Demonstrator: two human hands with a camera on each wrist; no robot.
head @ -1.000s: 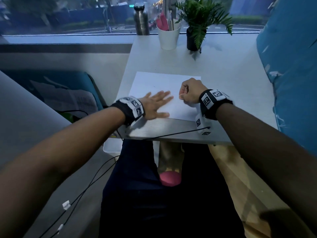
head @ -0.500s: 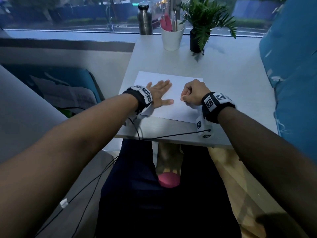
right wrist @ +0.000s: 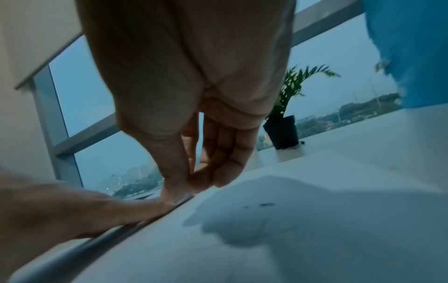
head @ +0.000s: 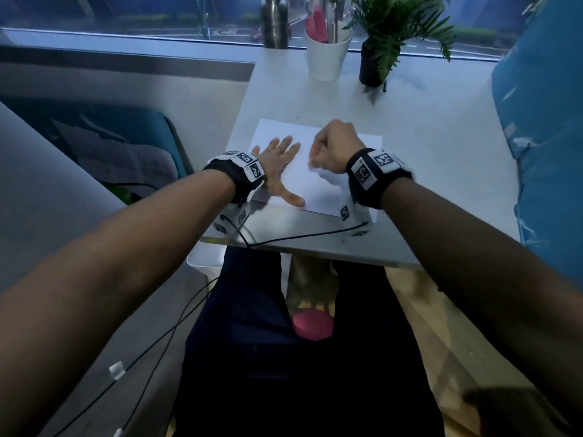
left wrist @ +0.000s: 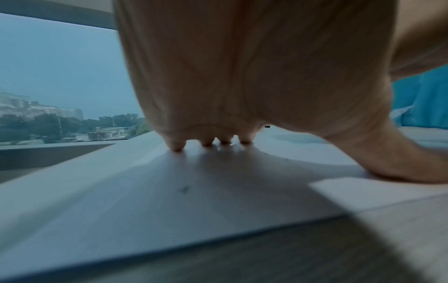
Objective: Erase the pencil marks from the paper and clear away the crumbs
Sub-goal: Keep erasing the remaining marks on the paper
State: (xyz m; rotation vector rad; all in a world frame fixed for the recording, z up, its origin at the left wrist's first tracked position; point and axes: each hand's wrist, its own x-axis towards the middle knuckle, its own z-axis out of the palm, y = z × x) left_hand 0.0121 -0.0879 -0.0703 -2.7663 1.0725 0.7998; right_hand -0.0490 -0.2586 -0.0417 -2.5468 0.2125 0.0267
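A white sheet of paper (head: pixel 318 187) lies on the white table (head: pixel 441 159). My left hand (head: pixel 277 159) presses flat on the sheet's left part, fingers spread and pointing away, thumb out near the front edge. In the left wrist view its fingertips (left wrist: pixel 177 147) touch the paper and a dark speck (left wrist: pixel 184 189) lies under the palm. My right hand (head: pixel 331 149) is curled over the middle of the sheet. The right wrist view shows my right hand (right wrist: pixel 194 183) with thumb and fingertips drawn together just above the paper; no eraser shows between them. Small dark crumbs (right wrist: pixel 264 204) lie beside it.
At the table's far edge stand a steel bottle (head: pixel 274 23), a white cup (head: pixel 328 58) with pink things in it, and a potted plant (head: pixel 378 58). A blue cushion (head: pixel 542 121) bounds the right side. A black cable (head: pixel 299 238) runs along the front edge.
My left hand has turned and slid to the sheet's left part, fingers now pointing away. My right hand has moved from the sheet's right edge leftward to its middle.
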